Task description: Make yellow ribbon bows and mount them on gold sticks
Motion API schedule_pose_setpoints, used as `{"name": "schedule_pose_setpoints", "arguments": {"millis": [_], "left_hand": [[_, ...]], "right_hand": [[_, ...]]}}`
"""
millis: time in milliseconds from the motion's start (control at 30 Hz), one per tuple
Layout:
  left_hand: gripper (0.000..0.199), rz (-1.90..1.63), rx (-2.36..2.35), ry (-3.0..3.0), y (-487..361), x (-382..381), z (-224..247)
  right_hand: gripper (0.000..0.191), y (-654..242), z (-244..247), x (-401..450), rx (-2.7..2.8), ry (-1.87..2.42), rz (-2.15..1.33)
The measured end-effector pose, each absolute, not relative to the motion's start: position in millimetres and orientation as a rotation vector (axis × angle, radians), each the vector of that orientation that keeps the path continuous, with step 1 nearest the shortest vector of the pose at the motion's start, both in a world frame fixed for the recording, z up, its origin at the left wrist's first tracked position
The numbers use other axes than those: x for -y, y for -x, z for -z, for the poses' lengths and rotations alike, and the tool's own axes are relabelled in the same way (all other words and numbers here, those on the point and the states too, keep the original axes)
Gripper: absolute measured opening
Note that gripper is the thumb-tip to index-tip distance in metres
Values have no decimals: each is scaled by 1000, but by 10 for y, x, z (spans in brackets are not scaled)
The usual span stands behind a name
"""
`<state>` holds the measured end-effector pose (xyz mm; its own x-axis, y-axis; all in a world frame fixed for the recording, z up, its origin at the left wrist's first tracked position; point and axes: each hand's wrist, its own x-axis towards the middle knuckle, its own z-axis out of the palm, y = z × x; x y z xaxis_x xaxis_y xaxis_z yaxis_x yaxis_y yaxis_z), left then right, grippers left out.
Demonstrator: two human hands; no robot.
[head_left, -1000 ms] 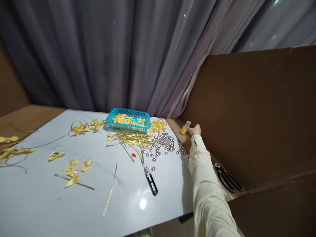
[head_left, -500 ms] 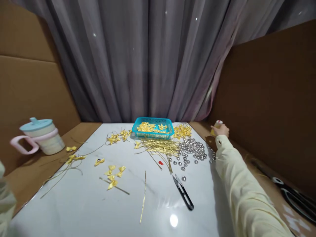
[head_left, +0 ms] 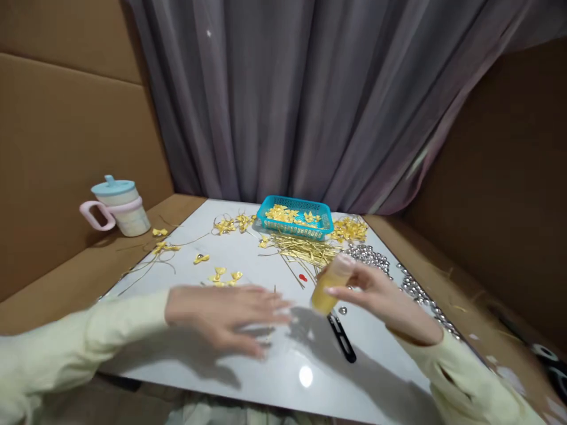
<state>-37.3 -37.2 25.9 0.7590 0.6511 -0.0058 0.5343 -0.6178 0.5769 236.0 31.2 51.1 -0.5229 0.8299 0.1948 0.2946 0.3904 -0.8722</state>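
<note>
My right hand (head_left: pixel 370 295) is wrapped round a small bottle (head_left: pixel 331 284) of yellow liquid with a pale cap, tilted above the table. To its left, my left hand (head_left: pixel 230 316) hangs over the white tabletop (head_left: pixel 239 378), fingers spread and slightly blurred, holding nothing. Black snips (head_left: pixel 343 342) lie below the bottle, their tips partly hidden. Yellow bows (head_left: pixel 220 273) lie just beyond my left hand. A bundle of gold ties (head_left: pixel 305 248) and a small red piece (head_left: pixel 303 277) rest farther back. Silver beads (head_left: pixel 370 257) are heaped behind my right hand.
A turquoise basket (head_left: pixel 328 221) with yellow bows stands at the back. More yellow bows (head_left: pixel 349 229) are piled beside it. A lidded cup (head_left: pixel 133 218) with a pink handle stands at the left. Cardboard walls (head_left: pixel 66 136) flank the table, and a grey curtain (head_left: pixel 274 106) hangs behind.
My right hand has come back from the far right edge to the middle with the bottle. My left hand has entered over the table. The view has shifted, and more beads show along the right edge.
</note>
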Motion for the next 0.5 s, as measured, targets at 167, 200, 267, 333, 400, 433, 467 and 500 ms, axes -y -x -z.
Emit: {"name": "schedule_pose_setpoints", "arguments": {"millis": [167,200,267,333,400,433,467,500], "left_hand": [[69,-69,-705,-2552,565,394,174],[68,-69,-760,-2591,642,367,252],[67,-70,-927,-2672,806,292,353],[67,-46,-1116,-2718,934,221,377],[67,-48,-1235,-2730,971,180,340],[68,-64,-1259,-2722,944,173,309],[69,-93,-1267,-2701,887,175,275],[71,-127,-1255,-2665,802,181,242]], "right_hand": [[31,-1990,-21,-196,2129,889,-1103],[33,-1936,42,-213,2126,907,-1080],[34,-1851,118,-240,2125,935,-1050],[32,-1792,144,-244,2132,951,-1037],[31,-1757,147,-229,2148,961,-1024],[31,-1748,148,-219,2159,967,-1019],[32,-1744,150,-211,2173,971,-1014],[35,-1743,154,-204,2189,972,-1008]]}}
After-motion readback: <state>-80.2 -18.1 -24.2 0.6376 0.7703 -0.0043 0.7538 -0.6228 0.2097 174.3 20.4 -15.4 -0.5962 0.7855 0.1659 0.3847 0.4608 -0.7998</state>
